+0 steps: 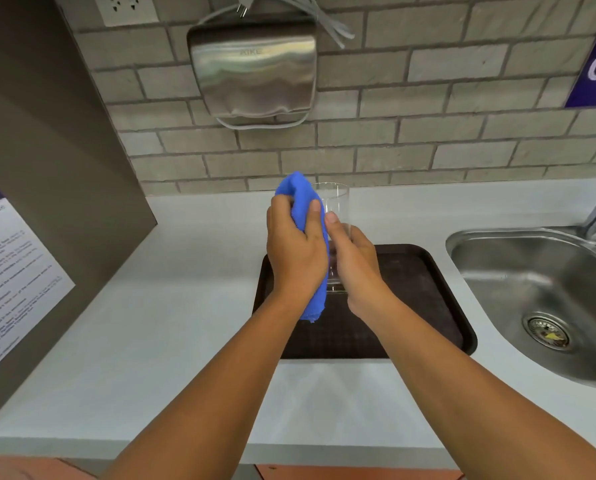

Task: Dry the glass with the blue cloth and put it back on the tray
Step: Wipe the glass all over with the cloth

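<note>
Head view: we hold the glass (334, 209) upright above the far part of the tray (438, 289), lifted clear of it. Our right hand (355, 261) has its grip clamped around the lower half of the glass, with the thumb lying up along its side. Our left hand (296, 251) has its grip clamped on the blue cloth (301, 199), and it presses this cloth against the side of the glass at 9 o'clock. One end of the cloth stands up beside the rim, the other end hangs down below the left wrist.

The dark brown tray lies on the white bench (185, 306). At 3 o'clock from the tray we see the steel sink (518, 271), set into the bench, with a drain (547, 332) in its bottom. At 12 o'clock, on the grey brick wall (428, 133), a metal hand dryer (255, 71) is mounted. At 9 o'clock stands a panel with a printed notice (9, 271).
</note>
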`<state>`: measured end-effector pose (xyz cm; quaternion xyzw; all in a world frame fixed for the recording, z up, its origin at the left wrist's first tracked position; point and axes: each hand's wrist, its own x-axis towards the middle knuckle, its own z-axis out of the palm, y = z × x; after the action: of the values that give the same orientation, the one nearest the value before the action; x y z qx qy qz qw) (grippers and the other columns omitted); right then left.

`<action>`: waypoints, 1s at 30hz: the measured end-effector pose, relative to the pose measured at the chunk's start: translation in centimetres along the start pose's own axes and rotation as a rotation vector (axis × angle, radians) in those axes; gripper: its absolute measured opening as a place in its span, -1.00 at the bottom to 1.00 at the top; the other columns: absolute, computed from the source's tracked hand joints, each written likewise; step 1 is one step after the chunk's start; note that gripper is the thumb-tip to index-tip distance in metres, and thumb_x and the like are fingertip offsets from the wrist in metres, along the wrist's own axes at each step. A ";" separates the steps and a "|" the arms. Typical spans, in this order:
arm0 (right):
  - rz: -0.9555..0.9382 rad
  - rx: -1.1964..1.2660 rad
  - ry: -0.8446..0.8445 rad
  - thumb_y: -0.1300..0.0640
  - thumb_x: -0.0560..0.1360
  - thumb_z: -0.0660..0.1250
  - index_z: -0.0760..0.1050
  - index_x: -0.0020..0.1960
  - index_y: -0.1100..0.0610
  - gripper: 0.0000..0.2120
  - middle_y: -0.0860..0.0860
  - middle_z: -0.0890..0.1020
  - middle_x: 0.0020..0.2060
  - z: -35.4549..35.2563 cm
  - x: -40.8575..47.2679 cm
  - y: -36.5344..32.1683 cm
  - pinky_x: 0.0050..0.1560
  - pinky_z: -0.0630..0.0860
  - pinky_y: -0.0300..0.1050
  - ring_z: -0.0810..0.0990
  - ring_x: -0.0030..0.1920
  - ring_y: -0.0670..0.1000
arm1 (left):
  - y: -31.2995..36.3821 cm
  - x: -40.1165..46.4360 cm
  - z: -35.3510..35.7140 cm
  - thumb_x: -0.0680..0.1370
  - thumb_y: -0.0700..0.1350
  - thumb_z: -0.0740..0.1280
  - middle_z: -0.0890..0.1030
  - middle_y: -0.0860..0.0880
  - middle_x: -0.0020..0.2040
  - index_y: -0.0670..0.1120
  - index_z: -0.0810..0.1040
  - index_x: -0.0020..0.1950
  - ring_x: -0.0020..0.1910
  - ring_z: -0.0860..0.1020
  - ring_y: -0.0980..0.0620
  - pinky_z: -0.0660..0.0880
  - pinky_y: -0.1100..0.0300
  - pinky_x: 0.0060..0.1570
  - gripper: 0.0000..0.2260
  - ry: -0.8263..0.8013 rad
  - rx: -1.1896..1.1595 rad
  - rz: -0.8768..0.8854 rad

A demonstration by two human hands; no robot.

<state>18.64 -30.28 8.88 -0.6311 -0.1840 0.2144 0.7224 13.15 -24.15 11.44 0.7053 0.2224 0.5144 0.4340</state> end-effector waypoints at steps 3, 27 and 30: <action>-0.018 0.076 -0.034 -0.35 0.44 0.30 0.58 0.03 0.13 -0.46 -0.11 0.65 -0.30 -0.2 -0.1 0.3 -0.18 0.56 -0.20 0.59 -0.27 -0.12 | 0.3 0.2 -0.2 0.60 -0.02 0.27 0.48 0.00 -0.12 0.06 0.36 -0.10 -0.22 0.46 0.20 0.38 0.47 -0.28 -0.88 -0.054 0.070 0.179; 0.122 0.371 -0.291 -0.35 0.37 0.32 0.64 0.08 0.08 -0.44 0.09 0.71 -0.14 -0.9 -0.1 -0.5 -0.14 0.65 0.06 0.71 -0.17 0.09 | -0.8 2.7 -1.4 0.64 0.06 0.19 0.62 -0.01 -0.19 0.10 0.51 -0.04 -0.44 0.61 0.17 0.50 0.30 -0.52 -0.86 -0.102 -0.310 -0.495; 0.094 0.309 -0.151 -0.37 0.32 0.39 0.55 0.24 0.19 -0.26 0.19 0.63 -0.02 -0.4 0.0 -0.5 0.20 0.57 0.29 0.65 -0.03 0.17 | -1.2 2.7 -1.2 0.64 0.07 0.18 0.61 -0.03 -0.11 0.05 0.51 0.04 -0.20 0.62 0.04 0.54 0.21 -0.22 -0.83 -0.077 -0.258 -0.443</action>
<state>18.88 -30.70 9.32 -0.5025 -0.1729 0.3205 0.7841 13.27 -20.98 11.98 0.5974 0.2871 0.4038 0.6306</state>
